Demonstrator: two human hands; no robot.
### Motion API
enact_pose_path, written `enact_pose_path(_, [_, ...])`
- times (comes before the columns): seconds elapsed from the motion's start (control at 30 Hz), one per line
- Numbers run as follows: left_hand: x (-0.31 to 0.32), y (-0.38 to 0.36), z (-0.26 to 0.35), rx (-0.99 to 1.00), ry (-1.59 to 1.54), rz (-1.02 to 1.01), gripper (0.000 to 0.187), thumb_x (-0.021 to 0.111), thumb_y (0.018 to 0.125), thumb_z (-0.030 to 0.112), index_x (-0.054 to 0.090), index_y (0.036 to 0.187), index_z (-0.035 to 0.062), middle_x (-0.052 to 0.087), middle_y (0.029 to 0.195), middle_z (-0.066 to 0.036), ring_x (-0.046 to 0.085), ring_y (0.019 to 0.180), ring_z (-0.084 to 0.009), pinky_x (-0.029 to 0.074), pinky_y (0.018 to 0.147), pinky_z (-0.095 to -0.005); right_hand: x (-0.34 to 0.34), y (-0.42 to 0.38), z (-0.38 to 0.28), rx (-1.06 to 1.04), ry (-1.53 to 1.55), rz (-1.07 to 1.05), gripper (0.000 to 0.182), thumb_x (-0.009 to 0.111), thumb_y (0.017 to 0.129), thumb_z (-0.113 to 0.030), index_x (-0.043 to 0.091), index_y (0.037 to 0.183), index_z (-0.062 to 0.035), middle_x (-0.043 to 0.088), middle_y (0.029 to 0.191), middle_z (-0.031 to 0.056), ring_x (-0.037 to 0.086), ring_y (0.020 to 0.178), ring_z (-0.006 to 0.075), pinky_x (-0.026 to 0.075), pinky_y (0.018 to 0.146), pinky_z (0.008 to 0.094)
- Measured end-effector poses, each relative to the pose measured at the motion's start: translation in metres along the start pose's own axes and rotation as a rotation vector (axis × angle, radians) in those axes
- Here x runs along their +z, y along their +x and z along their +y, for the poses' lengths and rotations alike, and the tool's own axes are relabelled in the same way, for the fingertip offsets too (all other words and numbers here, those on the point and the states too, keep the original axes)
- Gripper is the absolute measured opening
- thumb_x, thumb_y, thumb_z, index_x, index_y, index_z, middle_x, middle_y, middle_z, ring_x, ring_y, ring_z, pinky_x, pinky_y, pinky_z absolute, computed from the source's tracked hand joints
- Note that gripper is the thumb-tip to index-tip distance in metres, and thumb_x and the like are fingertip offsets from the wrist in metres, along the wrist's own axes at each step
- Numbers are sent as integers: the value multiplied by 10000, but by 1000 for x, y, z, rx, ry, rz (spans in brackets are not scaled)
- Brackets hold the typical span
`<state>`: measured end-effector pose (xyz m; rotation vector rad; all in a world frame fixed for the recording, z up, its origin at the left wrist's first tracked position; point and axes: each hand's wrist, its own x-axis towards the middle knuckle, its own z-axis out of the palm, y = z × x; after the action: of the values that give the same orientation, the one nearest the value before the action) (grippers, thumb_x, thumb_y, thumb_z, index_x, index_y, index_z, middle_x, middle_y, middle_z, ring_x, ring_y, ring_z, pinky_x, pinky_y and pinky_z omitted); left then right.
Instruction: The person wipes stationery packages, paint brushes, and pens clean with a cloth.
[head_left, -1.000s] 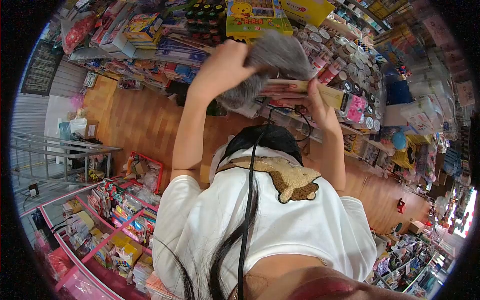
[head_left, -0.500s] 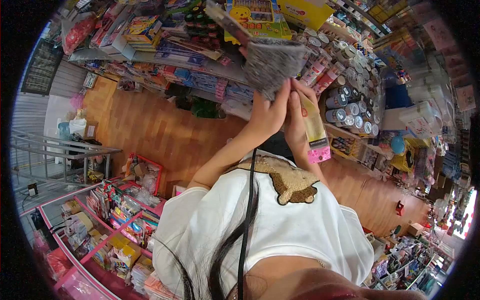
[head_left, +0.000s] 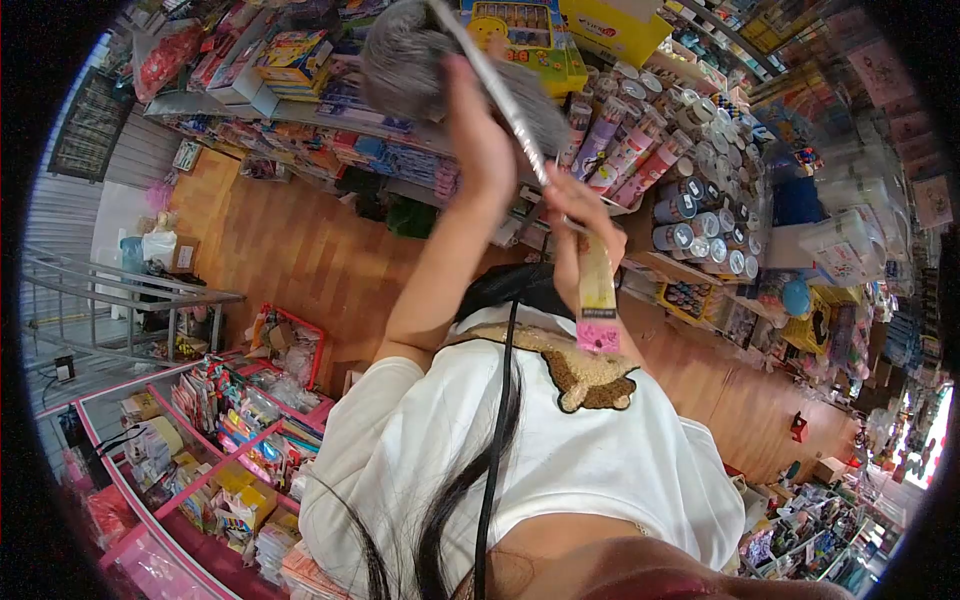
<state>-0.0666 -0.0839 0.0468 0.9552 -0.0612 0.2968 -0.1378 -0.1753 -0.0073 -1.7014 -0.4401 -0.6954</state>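
Left hand point(head_left: 485, 145), blurred, closed about a fuzzy gray cloth point(head_left: 402, 65), most fingers hidden; right hand point(head_left: 588, 215), narrow grip, holding a slim packet point(head_left: 597, 290), cream-and-pink end hanging on the near side, bright narrow strip point(head_left: 505, 95), apparently its edge, running far and left between folds of cloth. Step in hand, by appearance: wiping the packet in the air, short of the shelf with the lidded tubs point(head_left: 700, 230) at right; further strokes would call for a firm right-hand pinch and even cloth pressure.
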Motion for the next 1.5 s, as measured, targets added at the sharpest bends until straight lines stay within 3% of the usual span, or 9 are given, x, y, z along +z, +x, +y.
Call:
enact_pose_path(0.2, [-4, -45, -32, -444, -305, -174, 784, 239, 851, 657, 347, 1307, 29, 493, 1162, -80, 452, 1030, -149, 315, 930, -283, -14, 20, -1, -18, -121, 46, 242, 547, 755, 96, 630, 944, -31, 634, 1015, 132, 593, 919, 224, 442, 824, 296])
enact_pose_path(0.3, [-14, -32, -21, -333, -577, -255, 856, 246, 796, 723, 317, 1321, 51, 383, 1333, -104, 379, 1184, -244, 270, 1002, -382, -16, 15, 3, 33, -82, 110, 187, 512, 827, 42, 614, 973, -12, 637, 1013, 110, 593, 901, 185, 442, 813, 276])
enact_pose_path(0.6, [-27, -20, -14, -421, -980, -439, 899, 259, 744, 780, 375, 1259, 52, 455, 1233, -83, 383, 1162, -216, 274, 992, -355, -13, 9, 0, 144, -72, 127, 228, 534, 826, 14, 597, 1041, -27, 623, 1031, 126, 589, 922, 196, 438, 828, 283])
enact_pose_path(0.7, [-10, -31, -14, -413, -202, -128, 700, 292, 838, 661, 421, 1193, 72, 512, 1128, -58, 470, 1054, -204, 368, 907, -332, -2, 12, 0, -47, -182, 117, 285, 579, 721, 74, 642, 961, -67, 631, 1041, 102, 572, 886, 225, 440, 807, 304])
enact_pose_path(0.97, [-22, 6, -17, -308, -499, 167, 475, 241, 911, 549, 456, 1019, 139, 527, 822, -32, 482, 678, -177, 444, 606, -322, 1, -3, 7, -145, -323, -26, 217, 570, 719, 29, 672, 875, -81, 645, 1023, 60, 562, 860, 230, 448, 780, 308])
enact_pose_path(1.2, [-51, 55, 13, -230, -832, -206, 361, 387, 896, 444, 439, 752, 117, 403, 641, 47, 369, 565, -82, 331, 553, -241, -2, -22, 13, -124, -98, 47, 177, 558, 758, 48, 671, 850, -53, 650, 978, 123, 595, 776, 214, 466, 719, 278])
enact_pose_path(1.3, [-39, 27, -6, -184, -653, -422, 457, 358, 877, 557, 438, 764, 121, 425, 649, 23, 393, 578, -111, 333, 555, -246, 0, -21, 18, -24, -75, 125, 128, 584, 781, 17, 678, 851, -35, 660, 912, 141, 604, 729, 174, 468, 670, 256])
enact_pose_path(1.4, [2, -20, -30, -347, -460, 43, 605, 306, 817, 683, 460, 903, 105, 464, 723, -33, 440, 612, -165, 382, 567, -295, 5, -11, 21, -126, -210, 234, 140, 581, 799, -8, 680, 896, -28, 664, 834, 131, 587, 635, 125, 458, 638, 246])
enact_pose_path(1.5, [-4, -21, -28, -384, -425, -5, 639, 279, 838, 662, 460, 1060, 92, 522, 858, -78, 509, 760, -208, 440, 680, -352, -2, -10, 21, -142, -311, 146, 344, 492, 668, 104, 691, 894, -62, 656, 848, 147, 559, 626, 211, 449, 623, 275])
